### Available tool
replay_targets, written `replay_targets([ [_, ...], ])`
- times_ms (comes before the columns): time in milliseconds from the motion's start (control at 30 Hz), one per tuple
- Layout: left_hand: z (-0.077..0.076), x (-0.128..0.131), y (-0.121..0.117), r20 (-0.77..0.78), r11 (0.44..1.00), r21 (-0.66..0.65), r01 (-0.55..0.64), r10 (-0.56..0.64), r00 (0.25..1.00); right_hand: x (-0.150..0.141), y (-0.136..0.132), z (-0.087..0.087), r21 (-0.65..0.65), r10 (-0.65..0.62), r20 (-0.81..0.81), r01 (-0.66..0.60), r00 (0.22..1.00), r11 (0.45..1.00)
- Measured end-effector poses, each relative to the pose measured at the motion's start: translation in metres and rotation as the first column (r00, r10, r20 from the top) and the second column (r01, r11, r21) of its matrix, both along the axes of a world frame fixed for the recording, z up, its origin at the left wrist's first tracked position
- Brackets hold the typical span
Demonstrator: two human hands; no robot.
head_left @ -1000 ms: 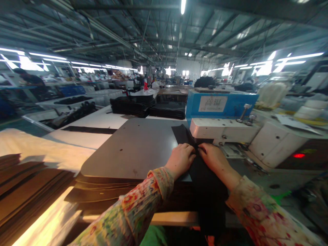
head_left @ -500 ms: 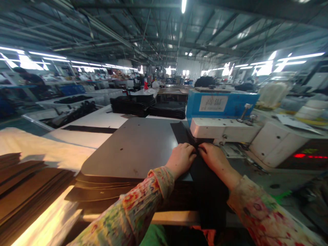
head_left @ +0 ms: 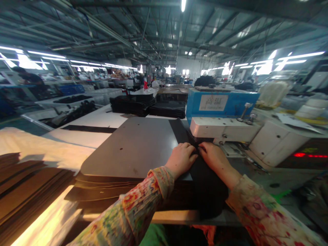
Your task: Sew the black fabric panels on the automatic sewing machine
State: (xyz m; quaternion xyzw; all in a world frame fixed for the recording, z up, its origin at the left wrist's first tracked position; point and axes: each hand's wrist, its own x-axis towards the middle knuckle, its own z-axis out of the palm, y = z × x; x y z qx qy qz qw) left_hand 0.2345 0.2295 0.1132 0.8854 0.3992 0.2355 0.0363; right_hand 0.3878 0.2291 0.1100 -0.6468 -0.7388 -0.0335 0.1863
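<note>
At 7 o'clock, nearest the camera, a stack of brown sheets (head_left: 30, 191) lies at the table's (head_left: 176, 216) front edge. Two flowered sleeves run up from 6 o'clock to the hands. The left hand (head_left: 181, 159) rests knuckles up on a strip of black fabric (head_left: 205, 184), fingers curled narrow and pinching its edge. The right hand (head_left: 214, 158) lies just beside it at 3 o'clock, fingers bent close together and pressed on the same strip; the fingertips of both hands nearly meet. The fabric hangs over the table's near edge and runs toward 12 o'clock under the arm of a white sewing machine (head_left: 225, 128). A grey board (head_left: 135, 147) lies flat at 9 o'clock of the hands. Beyond the machine stands a blue box (head_left: 220, 102), and at 11 o'clock piles of black cloth (head_left: 133, 104).
</note>
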Motion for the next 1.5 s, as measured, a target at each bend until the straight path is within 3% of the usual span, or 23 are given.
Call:
replay_targets([
  [1500,-0.0017,0.0,0.0012,-0.002,1.0,0.01,0.016,-0.016,1.0,0.0008,0.0013,-0.0029,0.015,0.001,-0.006,-0.001,1.0,1.0],
])
